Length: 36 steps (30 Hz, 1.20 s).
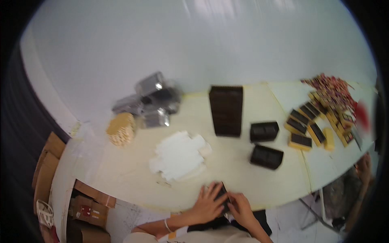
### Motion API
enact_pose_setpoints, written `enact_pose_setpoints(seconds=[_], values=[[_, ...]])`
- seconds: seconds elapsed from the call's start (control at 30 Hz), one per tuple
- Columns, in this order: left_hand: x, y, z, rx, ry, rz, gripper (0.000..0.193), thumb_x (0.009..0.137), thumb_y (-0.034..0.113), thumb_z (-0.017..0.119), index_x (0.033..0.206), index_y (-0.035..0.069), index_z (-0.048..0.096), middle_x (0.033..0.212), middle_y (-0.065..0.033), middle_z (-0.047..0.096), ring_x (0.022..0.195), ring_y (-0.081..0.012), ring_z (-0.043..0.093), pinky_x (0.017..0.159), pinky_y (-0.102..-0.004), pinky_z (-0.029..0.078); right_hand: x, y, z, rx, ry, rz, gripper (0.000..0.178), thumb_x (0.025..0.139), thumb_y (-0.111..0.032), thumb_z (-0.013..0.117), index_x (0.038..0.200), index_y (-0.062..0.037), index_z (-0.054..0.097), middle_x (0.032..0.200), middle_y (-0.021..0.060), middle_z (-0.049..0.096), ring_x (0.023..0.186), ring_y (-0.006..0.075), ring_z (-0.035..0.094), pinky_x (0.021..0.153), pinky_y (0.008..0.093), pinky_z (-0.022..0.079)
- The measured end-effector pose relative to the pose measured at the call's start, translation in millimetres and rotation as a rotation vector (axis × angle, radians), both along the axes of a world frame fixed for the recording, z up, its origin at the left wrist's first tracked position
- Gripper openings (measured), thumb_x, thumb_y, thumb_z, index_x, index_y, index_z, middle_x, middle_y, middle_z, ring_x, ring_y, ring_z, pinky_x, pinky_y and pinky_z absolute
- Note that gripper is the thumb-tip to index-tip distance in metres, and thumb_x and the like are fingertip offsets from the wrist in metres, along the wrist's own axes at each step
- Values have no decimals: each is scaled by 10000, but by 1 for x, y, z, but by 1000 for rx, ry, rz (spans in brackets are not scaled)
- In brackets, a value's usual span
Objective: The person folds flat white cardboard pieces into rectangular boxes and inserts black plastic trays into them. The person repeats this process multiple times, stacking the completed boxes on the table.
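Note:
At the table's front edge, close to my body, I have a small dark brown piece (223, 197), perhaps a tray or box; its full shape is hidden by my fingers. My left hand (208, 205) lies over its left side, fingers spread across the top and holding it. Bent around its right edge are the fingers of my right hand (242, 209). Just beyond my hands, to the left, lies a heap of flat white cut-out sheets (178, 157). Two short dark brown tray stacks (264, 131) stand to the right, near a tall dark brown tray stack (227, 111).
Back left are silver wrapped packs (155, 117) and a stack of yellowish flat pieces (121, 128). Yellow boxes with dark inserts (300, 141) and a pile of small red pieces (330, 91) occupy the right. Another person's hand (363, 165) shows at far right. Cartons (89, 210) stand below left.

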State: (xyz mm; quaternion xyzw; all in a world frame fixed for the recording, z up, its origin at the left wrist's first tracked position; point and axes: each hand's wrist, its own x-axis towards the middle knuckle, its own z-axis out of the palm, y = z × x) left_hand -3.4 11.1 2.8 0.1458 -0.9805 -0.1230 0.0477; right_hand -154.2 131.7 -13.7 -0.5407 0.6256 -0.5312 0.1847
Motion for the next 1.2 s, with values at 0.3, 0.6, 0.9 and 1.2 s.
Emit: enact_pose_setpoints(seconds=[0.3, 0.6, 0.9, 1.2], values=[[-8, 26, -16, 115, 295, 334, 467, 939, 219, 437, 1375, 54, 454, 1484, -254, 275, 1354, -483, 230, 1092, -558, 205, 22, 20, -10, 32, 408, 19, 680, 784, -460, 702, 1283, -48, 493, 1373, 250, 409, 1214, 390, 452, 976, 482, 357], [7, 28, -4, 890, 701, 352, 428, 973, 235, 471, 1341, 17, 442, 1364, -150, 466, 1251, -300, 431, 1076, -418, 298, -19, 57, -5, -79, 521, -32, 604, 620, -242, 745, 1187, -83, 612, 1264, 262, 498, 1081, 388, 525, 861, 468, 430], [38, -15, 16, 371, 817, 455, 201, 838, 67, 637, 1034, 25, 649, 1175, -147, 588, 1098, -339, 516, 953, -416, 399, -237, 77, 37, -119, 694, -719, 344, 1007, -234, 477, 1231, -11, 612, 1340, 196, 478, 1181, 299, 503, 959, 372, 423], [60, -77, 40, -183, 519, 587, 293, 792, 135, 706, 1057, 25, 646, 1146, -139, 618, 1100, -324, 551, 977, -431, 407, -352, 18, -13, 149, 775, -663, 408, 1000, -312, 477, 1336, -88, 538, 1439, 243, 382, 1282, 413, 419, 1034, 436, 369]])
